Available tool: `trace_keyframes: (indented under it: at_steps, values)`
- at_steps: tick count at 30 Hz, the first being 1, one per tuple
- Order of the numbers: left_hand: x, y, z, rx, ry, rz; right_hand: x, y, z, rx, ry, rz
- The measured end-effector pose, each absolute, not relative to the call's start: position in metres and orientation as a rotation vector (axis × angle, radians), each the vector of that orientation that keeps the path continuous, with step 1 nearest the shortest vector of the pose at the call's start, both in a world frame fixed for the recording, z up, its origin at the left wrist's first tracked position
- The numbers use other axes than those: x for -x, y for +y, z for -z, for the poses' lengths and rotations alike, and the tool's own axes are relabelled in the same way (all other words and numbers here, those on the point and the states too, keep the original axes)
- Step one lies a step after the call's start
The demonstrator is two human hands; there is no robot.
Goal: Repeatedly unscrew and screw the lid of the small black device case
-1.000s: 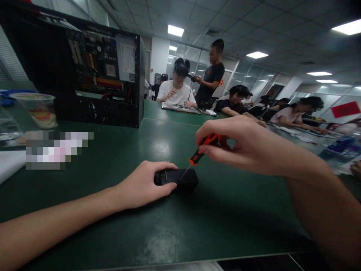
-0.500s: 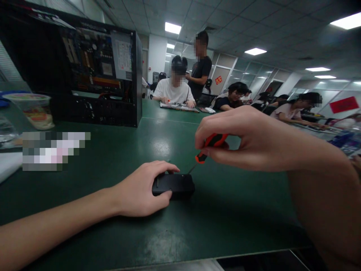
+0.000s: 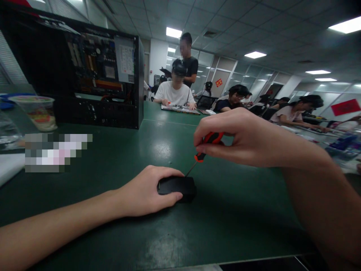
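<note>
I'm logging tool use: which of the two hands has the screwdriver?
The right hand, raised above the table, grips the screwdriver by its orange handle; the left hand only holds the small black box down.

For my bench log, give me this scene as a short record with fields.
Left hand: clasps small black box, resting on green table
Right hand: grips red-and-black screwdriver, tip at the box's top far edge
Behind, left: open computer case, upright
Far left: lidded plastic cup
Background: seated people at the table's far end
</note>
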State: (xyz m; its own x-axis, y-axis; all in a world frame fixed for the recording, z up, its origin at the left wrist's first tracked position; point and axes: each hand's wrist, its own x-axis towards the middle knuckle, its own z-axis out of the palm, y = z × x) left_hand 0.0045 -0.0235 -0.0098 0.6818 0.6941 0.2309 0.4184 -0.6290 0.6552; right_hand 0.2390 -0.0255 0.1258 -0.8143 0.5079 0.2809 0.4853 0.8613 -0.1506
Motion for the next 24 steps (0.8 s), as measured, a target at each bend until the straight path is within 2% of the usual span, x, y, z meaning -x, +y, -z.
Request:
trace_keyframes:
  at_steps: [24]
  values:
    - [0.0, -0.023, 0.009, -2.372, 0.814, -0.616, -0.249, -0.007, -0.121, 0.929, -2.665, 0.1]
